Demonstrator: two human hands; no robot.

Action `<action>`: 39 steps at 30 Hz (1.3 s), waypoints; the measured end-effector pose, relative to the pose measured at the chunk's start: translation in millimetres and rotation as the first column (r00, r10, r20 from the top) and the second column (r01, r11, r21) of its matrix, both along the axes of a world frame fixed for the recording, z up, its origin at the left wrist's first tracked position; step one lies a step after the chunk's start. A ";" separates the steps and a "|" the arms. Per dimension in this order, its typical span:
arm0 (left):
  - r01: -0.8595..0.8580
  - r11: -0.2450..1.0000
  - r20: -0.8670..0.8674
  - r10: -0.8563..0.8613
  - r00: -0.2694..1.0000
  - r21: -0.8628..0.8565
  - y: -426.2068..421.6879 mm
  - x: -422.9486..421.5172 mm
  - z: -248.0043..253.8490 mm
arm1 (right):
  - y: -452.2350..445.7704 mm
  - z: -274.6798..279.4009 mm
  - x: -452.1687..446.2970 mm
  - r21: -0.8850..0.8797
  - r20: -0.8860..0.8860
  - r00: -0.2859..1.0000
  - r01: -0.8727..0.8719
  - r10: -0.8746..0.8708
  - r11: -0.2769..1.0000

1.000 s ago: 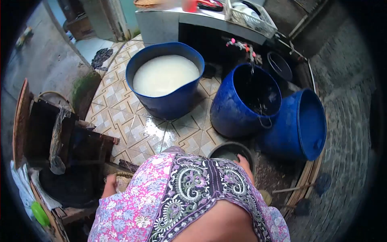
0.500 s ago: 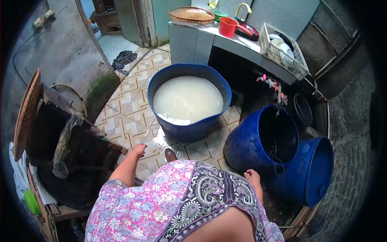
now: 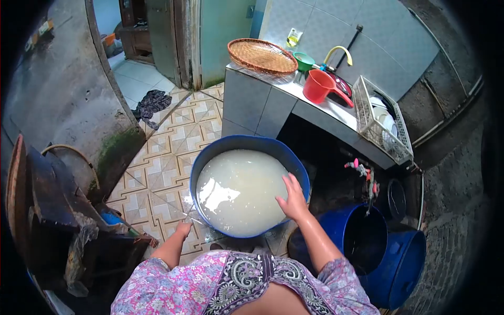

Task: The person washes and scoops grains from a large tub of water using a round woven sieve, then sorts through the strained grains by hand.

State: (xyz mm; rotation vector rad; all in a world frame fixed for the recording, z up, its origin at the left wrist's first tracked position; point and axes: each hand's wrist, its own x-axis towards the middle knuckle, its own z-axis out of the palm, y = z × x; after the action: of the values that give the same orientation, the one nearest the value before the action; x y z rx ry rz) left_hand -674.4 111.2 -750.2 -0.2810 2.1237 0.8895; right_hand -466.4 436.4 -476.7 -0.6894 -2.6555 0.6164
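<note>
A large blue plastic tub (image 3: 195, 167) stands in front of me on the tiled floor, filled with cloudy whitish liquid (image 3: 244, 191). My right hand (image 3: 294, 200) reaches over its right side with the fingers spread and nothing in them. Whether the fingertips touch the liquid or the rim I cannot tell. To the left of the tub, low and apart from it, is my left hand (image 3: 183, 230). Its fingers look curled in, and what they hold, if anything, is hidden from me.
Two blue barrels (image 3: 328, 223) (image 3: 401, 270) stand at the right, below a pipe tap (image 3: 362, 173). Along the tiled counter are a woven tray (image 3: 262, 55), a red dipper (image 3: 318, 86) and a dish rack (image 3: 386, 121). Dark wooden furniture (image 3: 58, 194) is on the left.
My right hand has moved from beside my body forward over the tub and spread its fingers. The view has shifted, and the tub is now nearer to me. The left hand stays low.
</note>
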 end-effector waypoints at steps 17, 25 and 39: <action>-0.242 0.933 -0.459 0.097 0.883 -0.268 119.5 -34.8 -5.5 | 274.0 44.6 -355.1 0.541 0.135 0.969 0.105 -0.209 0.834; -0.246 0.915 -0.523 0.046 0.851 -0.319 120.4 -38.3 -7.1 | 308.5 21.0 -373.0 0.780 -0.005 0.999 0.026 -0.035 0.625; -0.229 0.967 -0.664 0.100 0.741 -0.110 103.6 -39.5 -40.8 | 125.4 118.9 -120.0 0.147 -0.112 0.887 -0.431 0.448 0.890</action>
State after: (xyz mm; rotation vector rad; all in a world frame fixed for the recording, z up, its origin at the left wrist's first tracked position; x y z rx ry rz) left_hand -713.9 214.8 -791.0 -0.2814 2.8894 0.9908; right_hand -586.4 561.8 -357.9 0.0044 -2.6943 0.5875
